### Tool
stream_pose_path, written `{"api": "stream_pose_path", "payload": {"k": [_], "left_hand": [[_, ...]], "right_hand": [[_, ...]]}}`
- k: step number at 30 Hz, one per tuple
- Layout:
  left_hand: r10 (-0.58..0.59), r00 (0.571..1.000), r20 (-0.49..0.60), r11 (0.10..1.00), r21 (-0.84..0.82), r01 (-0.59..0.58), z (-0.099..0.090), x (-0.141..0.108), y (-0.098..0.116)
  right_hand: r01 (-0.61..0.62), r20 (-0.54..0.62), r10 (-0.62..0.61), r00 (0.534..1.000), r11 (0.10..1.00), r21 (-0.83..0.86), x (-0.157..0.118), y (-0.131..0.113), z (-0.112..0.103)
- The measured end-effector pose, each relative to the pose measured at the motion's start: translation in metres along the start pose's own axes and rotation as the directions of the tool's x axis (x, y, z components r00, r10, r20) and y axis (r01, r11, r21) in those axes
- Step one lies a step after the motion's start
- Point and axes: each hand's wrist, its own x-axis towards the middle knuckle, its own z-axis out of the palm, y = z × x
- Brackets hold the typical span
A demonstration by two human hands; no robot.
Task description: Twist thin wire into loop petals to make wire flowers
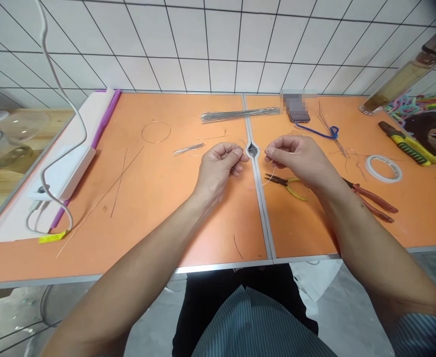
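A thin wire loop (273,174) hangs between my two hands above the seam of the orange table (154,203). My left hand (223,163) pinches the loop's left side between thumb and fingertips. On the other side, my right hand (295,153) has its thumb and fingers pressed together at the wire. Below my right hand lie small pliers (294,191) with black jaws and yellow handles. A wire ring (155,132) rests on the table at the left, with short wires (188,149) nearer my left hand.
Behind my hands lies a bundle of long wires (240,115). Red-handled pliers (377,201), a white tape roll (383,169), a yellow-black cutter (405,144) and a glass bottle (404,82) are at the right. A white power strip (76,173) with a cable stands at the left.
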Motion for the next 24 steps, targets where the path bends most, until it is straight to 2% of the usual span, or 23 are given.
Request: {"api": "stream_pose_path", "payload": {"k": [12,24], "left_hand": [[-0.055,0.981,0.188,0.998,0.037,0.049,-0.004,0.001,-0.011],[-0.066,0.98,0.189,0.997,0.039,0.059,-0.004,0.0,-0.014]], "right_hand": [[0.008,0.106,-0.012,0.994,0.999,0.046,-0.006,0.0,0.01],[-0.004,0.182,-0.011,0.983,0.997,0.079,-0.006,0.0,0.009]]}}
